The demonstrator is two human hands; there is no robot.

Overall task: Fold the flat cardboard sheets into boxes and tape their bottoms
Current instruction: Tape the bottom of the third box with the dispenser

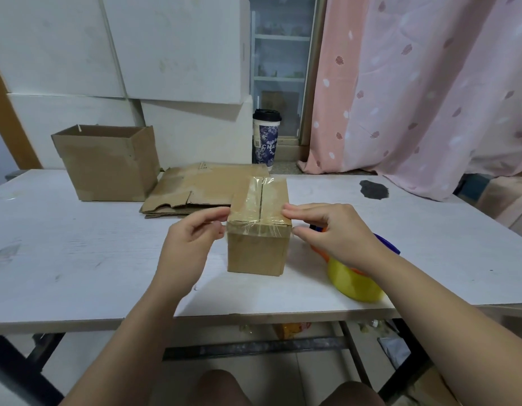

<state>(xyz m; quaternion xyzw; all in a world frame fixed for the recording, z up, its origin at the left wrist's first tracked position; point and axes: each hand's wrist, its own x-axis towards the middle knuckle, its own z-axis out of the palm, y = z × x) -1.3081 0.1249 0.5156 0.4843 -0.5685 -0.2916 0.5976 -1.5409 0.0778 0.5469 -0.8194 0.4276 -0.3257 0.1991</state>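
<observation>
A small cardboard box (pixel 258 250) stands on the white table (pixel 78 259), its closed flaps facing up with clear tape along the seam and down the near face. My left hand (pixel 192 241) is at its left top edge, fingers loosely curled, fingertips touching the corner. My right hand (pixel 330 232) is at the right top edge, fingertips and thumb against the box. Behind it lie flat cardboard sheets (pixel 201 189) in a stack. A folded open box (pixel 107 162) stands at the back left.
A yellow, orange and blue tape dispenser (pixel 353 282) lies under my right forearm, near the table's front edge. A lidded paper cup (pixel 265 139) stands behind the table. White foam boards lean at the back; a pink curtain (pixel 429 83) hangs at right.
</observation>
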